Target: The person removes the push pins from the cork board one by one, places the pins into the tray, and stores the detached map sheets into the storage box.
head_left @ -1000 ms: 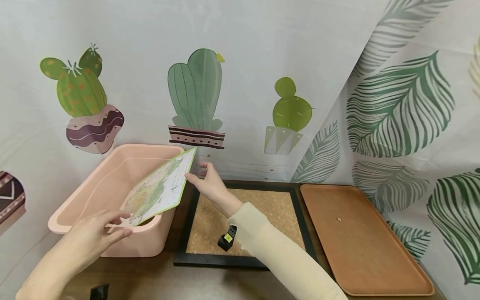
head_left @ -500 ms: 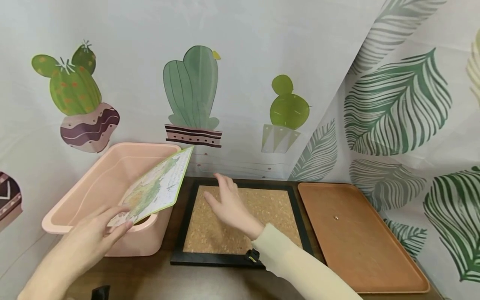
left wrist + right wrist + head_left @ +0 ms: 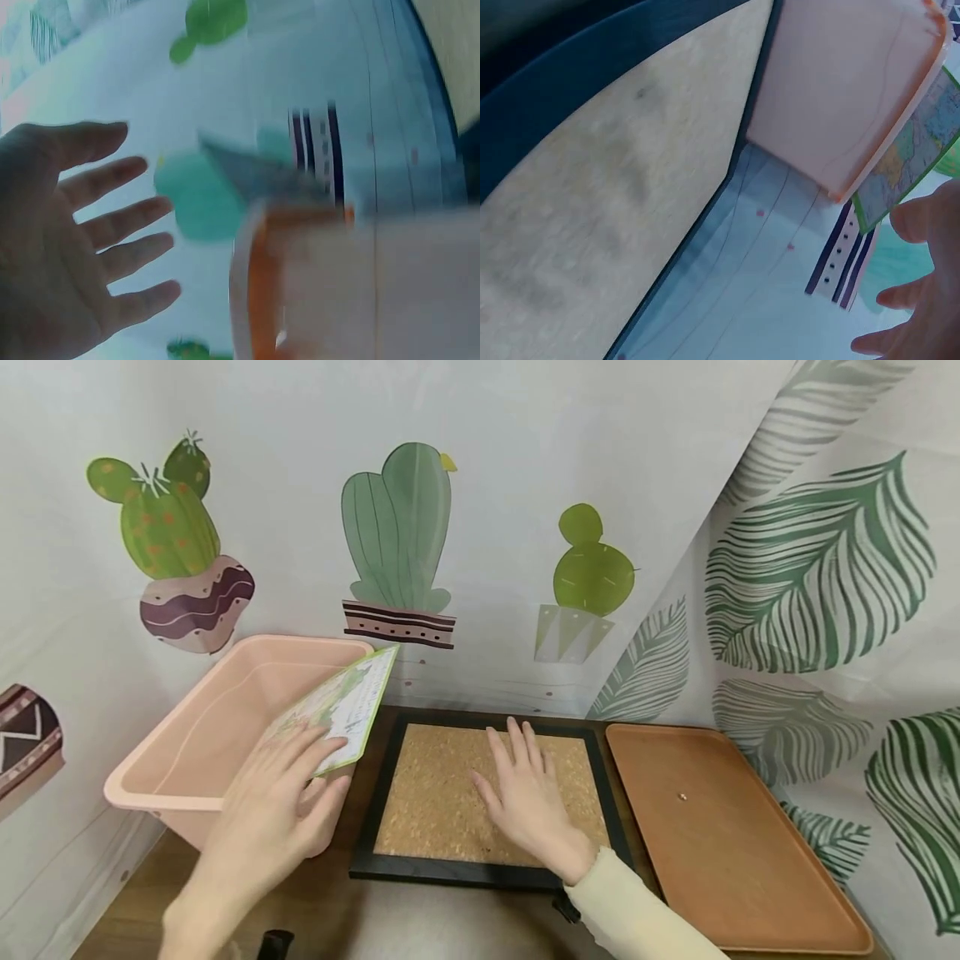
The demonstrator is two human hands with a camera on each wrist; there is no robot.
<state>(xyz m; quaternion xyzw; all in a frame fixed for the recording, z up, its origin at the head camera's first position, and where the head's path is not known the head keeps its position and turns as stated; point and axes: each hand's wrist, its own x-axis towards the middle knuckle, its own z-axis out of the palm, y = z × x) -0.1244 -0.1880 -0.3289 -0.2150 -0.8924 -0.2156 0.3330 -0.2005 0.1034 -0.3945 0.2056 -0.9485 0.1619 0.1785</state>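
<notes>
A map card (image 3: 358, 708) with a green border leans in the pink tub (image 3: 123, 797), its upper part jutting over the right rim. My left hand (image 3: 273, 797) is above the tub's near right corner, overlapping the card's lower part in the head view. Its fingers (image 3: 127, 217) are spread and hold nothing in the left wrist view. Over the cork board (image 3: 427, 793), framed in black, my right hand (image 3: 528, 797) hovers with fingers extended and nothing held. The card's right edge shows beyond this hand in the right wrist view.
To the right of the cork board lies a brown tray (image 3: 735, 843) with a tiny shiny spot on it. Behind everything hangs a white cloth (image 3: 495, 468) printed with cacti and leaves. The table is dark wood (image 3: 420, 918).
My right hand has moved away from the card, rightward over the cork board. My left hand has let go of the card's lower edge and shifted right. The card keeps its lean.
</notes>
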